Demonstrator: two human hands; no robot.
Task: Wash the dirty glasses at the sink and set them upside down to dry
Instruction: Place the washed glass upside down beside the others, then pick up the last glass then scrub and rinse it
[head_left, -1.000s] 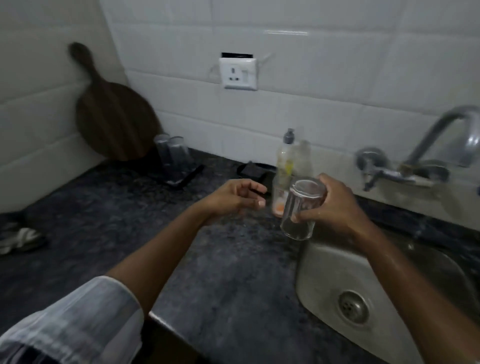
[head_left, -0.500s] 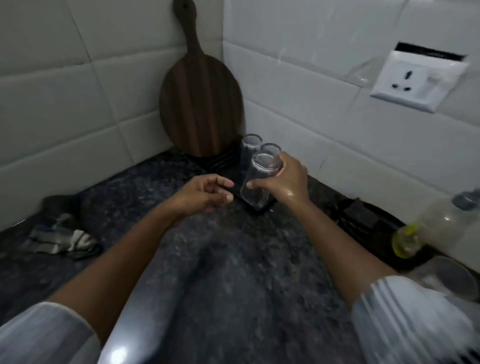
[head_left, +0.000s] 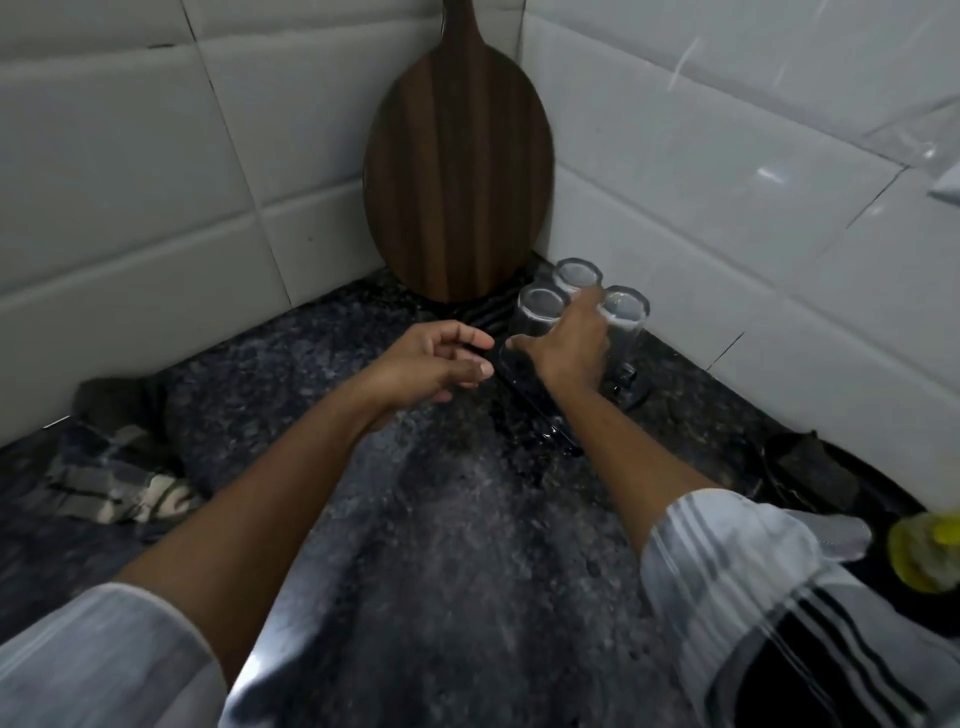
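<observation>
Head view: my right hand wraps clear inverted drinking glass on dark drying tray, beside two others. Left hand loose, empty. Wet glass probably slippery, fragile; hold mid-wall.

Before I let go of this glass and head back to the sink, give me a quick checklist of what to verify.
1. Glass under the right hand on the dark tray: cannot tell, hand hides its base.
2. Nearest left glass upside down: ok.
3. Back glass upside down: ok.
4. Right glass upside down: ok.
5. Left hand free: ok, holds nothing.
6. Wooden board leaning steadily in the corner: ok.
</observation>
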